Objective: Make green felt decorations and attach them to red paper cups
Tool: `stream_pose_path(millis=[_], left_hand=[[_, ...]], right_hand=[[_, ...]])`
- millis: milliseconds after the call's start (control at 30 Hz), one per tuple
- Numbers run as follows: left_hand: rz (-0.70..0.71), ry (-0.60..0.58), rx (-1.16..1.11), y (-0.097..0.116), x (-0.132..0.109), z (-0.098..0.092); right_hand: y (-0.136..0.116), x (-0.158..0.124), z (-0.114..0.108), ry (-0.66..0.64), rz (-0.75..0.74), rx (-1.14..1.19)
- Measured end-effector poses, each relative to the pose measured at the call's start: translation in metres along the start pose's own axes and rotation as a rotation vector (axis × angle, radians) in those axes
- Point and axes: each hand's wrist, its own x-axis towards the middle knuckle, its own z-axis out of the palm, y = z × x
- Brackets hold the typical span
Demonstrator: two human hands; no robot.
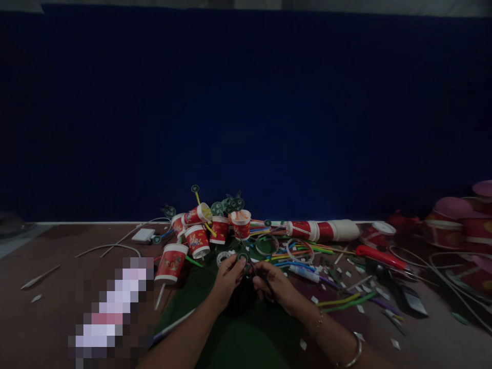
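Observation:
Near the middle of the table, my left hand [227, 279] pinches a small dark green paper disc [243, 257] with a pale mark. My right hand [277, 288] is closed around dark-handled scissors [264, 281], whose blades point up and left beside the disc. Dark green sheet material [246, 341] lies below my hands. Just beyond them, a red paper cup [241, 224] stands with dark green cut-outs [235, 203] behind it. A roll of tape [223, 256] is partly hidden by my left hand.
Several red paper cups [197, 241] with coloured sticks crowd the left. A cup stack [325, 230] lies sideways at the back. Coloured sticks, tape rings [300, 251], paper scraps and a red-handled tool [380, 256] cover the right. A white block [143, 236] and cable sit left.

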Motion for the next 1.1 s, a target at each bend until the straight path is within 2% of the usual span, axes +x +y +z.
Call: stream_pose_path(millis=[167, 400, 733, 1100], left_hand=[[0.008, 0.005, 0.025, 0.0022, -0.0002, -0.001], [0.022, 0.108, 0.061, 0.0045, -0.0007, 0.0017], [-0.038, 0.012, 0.005, 0.0036, 0.0017, -0.0039], [-0.034, 0.08, 0.04, 0.0025, 0.002, -0.0017]], right_hand=[[-0.0023, 0.0002, -0.0004, 0.011, 0.012, 0.001], [0.0018, 0.0021, -0.0013, 0.015, 0.007, 0.016], [0.0027, 0.0014, -0.0066, 0.002, 0.06, -0.059], [0.0025, 0.0033, -0.0064, 0.003, 0.061, -0.038]])
